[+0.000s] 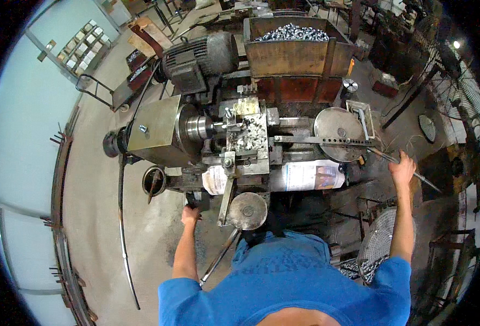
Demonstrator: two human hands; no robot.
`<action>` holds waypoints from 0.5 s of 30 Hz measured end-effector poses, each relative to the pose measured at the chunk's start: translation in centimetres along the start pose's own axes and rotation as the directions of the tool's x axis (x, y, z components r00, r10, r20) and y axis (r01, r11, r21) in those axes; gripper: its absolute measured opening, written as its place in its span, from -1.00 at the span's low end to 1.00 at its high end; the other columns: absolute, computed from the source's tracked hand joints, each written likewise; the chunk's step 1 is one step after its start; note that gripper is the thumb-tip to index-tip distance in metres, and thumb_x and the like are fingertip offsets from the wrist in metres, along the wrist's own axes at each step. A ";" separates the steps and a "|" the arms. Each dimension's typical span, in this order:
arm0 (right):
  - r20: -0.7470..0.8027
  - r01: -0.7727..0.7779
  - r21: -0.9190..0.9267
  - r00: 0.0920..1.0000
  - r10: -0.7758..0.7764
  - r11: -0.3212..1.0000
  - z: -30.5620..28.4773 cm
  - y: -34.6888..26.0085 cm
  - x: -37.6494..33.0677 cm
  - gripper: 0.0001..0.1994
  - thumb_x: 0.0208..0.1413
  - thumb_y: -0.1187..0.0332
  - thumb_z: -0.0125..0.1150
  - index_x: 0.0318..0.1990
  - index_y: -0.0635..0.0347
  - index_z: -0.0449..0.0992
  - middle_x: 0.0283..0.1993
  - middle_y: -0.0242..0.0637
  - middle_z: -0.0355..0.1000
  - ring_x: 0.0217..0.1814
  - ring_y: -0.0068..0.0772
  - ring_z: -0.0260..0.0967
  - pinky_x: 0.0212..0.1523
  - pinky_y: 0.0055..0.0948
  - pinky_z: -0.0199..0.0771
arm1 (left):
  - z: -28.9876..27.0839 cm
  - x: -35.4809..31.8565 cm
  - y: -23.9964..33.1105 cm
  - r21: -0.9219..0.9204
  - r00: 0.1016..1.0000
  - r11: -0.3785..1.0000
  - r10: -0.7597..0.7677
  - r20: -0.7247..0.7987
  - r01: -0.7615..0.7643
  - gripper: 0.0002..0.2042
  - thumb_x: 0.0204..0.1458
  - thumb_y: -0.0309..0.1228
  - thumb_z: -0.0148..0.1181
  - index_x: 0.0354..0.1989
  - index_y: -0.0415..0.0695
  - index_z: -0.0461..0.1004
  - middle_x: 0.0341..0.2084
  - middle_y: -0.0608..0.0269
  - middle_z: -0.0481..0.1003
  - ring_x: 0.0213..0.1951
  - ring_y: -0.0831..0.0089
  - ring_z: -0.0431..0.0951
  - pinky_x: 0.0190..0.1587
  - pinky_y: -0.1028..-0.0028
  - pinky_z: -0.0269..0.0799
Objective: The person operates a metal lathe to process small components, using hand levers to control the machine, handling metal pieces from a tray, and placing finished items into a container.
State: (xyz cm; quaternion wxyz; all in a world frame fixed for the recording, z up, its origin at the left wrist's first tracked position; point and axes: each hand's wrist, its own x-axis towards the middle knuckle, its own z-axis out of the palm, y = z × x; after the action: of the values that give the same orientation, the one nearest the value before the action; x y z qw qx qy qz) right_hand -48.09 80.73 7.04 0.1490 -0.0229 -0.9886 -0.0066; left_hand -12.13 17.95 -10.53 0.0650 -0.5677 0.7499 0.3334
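My right hand (403, 167) is closed round a long metal lever rod (384, 156), which joins a flat drilled bar (316, 140) beside a round metal disc (335, 130) at the right of a small lathe. Low at the machine's front left, my left hand (191, 214) is closed at a dark part whose kind I cannot make out. Between my hands lie the lathe's chuck (197, 128) and its tool slide (249, 136), speckled with chips. A second round disc (247, 211) with a slanting rod (221, 255) is close to my body.
Behind the lathe stand an electric motor (199, 58) and a rusty metal bin (289, 58) full of small shiny metal parts. A small pot (154, 180) sits at the left front. At lower right is a perforated basket (384, 242); a caged fan (460, 98) stands farther right.
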 end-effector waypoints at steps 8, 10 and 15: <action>-0.053 0.096 0.170 0.995 -0.089 0.981 -1.8 -1.1 -1.5 -0.54 -0.37 0.30 0.13 -0.15 0.20 0.46 -0.28 -0.02 0.42 -0.18 -0.03 0.33 0.04 -0.22 0.18 | -2.8 4.6 -2.3 0.456 0.972 0.858 0.211 0.104 -0.235 -0.65 -0.13 -0.12 0.06 -0.24 -0.08 0.45 -0.65 0.21 0.52 -0.47 0.30 0.57 -0.29 0.33 0.44; -0.033 0.117 0.221 0.993 -0.113 0.968 -2.7 -2.3 -1.9 -0.54 -0.38 0.30 0.14 -0.16 0.21 0.46 -0.28 -0.02 0.43 -0.17 -0.03 0.32 0.03 -0.22 0.18 | -2.3 5.3 -3.1 0.387 0.970 0.890 0.218 0.107 -0.242 -0.64 -0.13 -0.11 0.07 -0.23 -0.08 0.44 -0.65 0.20 0.52 -0.46 0.30 0.57 -0.28 0.31 0.44; -0.113 0.234 0.336 0.972 -0.207 0.912 -3.4 -5.3 -1.3 -0.58 -0.38 0.37 0.08 -0.21 0.22 0.48 -0.28 -0.05 0.44 -0.20 -0.01 0.35 -0.11 -0.24 0.30 | -1.7 6.9 -4.3 0.373 0.980 0.906 0.176 0.093 -0.198 -0.68 -0.14 -0.16 0.09 -0.27 -0.11 0.45 -0.51 0.12 0.53 -0.34 0.21 0.55 -0.25 0.26 0.42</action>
State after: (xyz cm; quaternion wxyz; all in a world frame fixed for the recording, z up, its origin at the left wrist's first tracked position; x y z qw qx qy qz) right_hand -46.16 75.32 9.85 0.1858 0.1156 -0.9641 0.1501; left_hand -10.22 10.79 -14.34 0.1630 -0.4599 0.8491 0.2025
